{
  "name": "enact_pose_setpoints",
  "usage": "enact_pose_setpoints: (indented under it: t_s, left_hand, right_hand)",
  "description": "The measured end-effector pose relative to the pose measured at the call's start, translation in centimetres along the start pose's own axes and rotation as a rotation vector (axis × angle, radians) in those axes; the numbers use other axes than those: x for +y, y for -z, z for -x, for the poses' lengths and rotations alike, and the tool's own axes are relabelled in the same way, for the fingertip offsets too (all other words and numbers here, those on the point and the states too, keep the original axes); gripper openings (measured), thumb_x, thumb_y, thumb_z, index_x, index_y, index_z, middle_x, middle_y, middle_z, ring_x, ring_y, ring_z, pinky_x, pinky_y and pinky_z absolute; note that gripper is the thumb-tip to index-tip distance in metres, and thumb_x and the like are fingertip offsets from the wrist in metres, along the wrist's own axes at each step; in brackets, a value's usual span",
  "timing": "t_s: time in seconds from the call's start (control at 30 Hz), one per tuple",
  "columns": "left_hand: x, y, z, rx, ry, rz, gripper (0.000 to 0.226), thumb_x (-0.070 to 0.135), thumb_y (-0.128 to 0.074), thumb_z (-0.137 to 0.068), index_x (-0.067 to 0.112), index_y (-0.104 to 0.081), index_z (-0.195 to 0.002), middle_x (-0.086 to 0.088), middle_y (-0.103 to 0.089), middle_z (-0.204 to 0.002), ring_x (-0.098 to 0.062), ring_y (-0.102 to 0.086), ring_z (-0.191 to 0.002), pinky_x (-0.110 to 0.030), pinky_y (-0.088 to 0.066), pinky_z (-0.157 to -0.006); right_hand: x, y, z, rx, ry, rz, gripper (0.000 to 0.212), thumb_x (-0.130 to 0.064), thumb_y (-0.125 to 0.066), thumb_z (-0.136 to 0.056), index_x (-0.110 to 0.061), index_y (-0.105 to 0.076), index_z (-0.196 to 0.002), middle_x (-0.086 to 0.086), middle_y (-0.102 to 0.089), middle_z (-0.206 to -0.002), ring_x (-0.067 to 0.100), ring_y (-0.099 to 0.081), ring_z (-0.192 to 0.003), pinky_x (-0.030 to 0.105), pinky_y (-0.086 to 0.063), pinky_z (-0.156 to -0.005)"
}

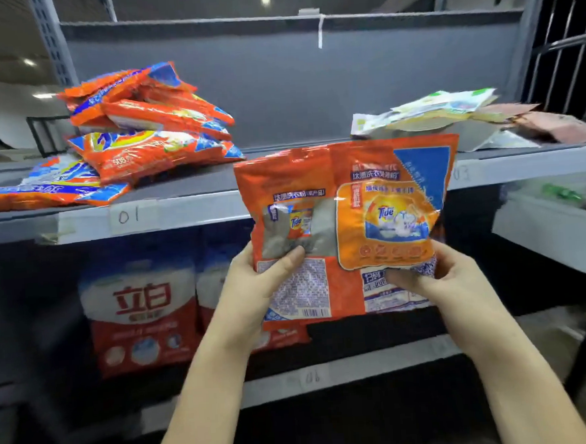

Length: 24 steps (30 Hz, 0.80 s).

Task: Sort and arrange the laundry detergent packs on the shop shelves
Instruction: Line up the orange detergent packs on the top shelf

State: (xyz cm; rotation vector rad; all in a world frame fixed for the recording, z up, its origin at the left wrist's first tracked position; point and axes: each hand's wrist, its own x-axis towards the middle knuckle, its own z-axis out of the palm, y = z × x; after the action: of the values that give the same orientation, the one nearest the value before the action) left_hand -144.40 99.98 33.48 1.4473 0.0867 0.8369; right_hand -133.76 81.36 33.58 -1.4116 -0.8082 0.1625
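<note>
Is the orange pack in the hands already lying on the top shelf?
No, the orange pack is upright in front of the top shelf, gripped at its lower edge by the left hand and right hand.

An orange Tide pack [347, 228] stands upright, back side showing, pinched at its lower edge between fingers [287, 260]. More orange packs [152, 127] lie heaped up-left of them.

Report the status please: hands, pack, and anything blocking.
Left hand and right hand both grip orange Tide pack, held upright before the shelf. Orange pack pile on shelf 01. Nothing blocking.
</note>
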Motion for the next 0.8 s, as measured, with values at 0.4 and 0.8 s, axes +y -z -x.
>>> enact_pose_setpoints:
  t_s: [0.4, 0.8]
  left_hand:
    - [-12.2, -8.6, 5.9, 0.126, 0.309, 0.057, 0.024, 0.009, -0.07, -0.08, 0.02, -0.066, -0.101, 0.0, -0.075, -0.091, -0.019, -0.072, -0.087, -0.03, -0.056, -0.073]
    - [-17.6, -12.9, 7.3, 0.211, 0.48, 0.005, 0.025, 0.018, -0.066, -0.088, 0.015, -0.058, -0.112, -0.006, -0.071, -0.104, -0.021, -0.071, -0.091, -0.041, -0.056, -0.081]
  right_hand:
    - [11.4, 7.5, 7.7, 0.347, -0.293, 0.396, 0.042, -0.023, -0.072, -0.081, -0.026, -0.054, -0.119, -0.011, -0.06, -0.115, 0.001, -0.056, -0.104, 0.02, -0.045, -0.087]
    - [14.8, 1.9, 10.9, -0.085, -0.351, 0.679, 0.109, -0.042, -0.069, -0.081, -0.022, 0.014, -0.149, -0.001, 0.021, -0.155, 0.021, 0.016, -0.145, 0.034, -0.014, -0.117]
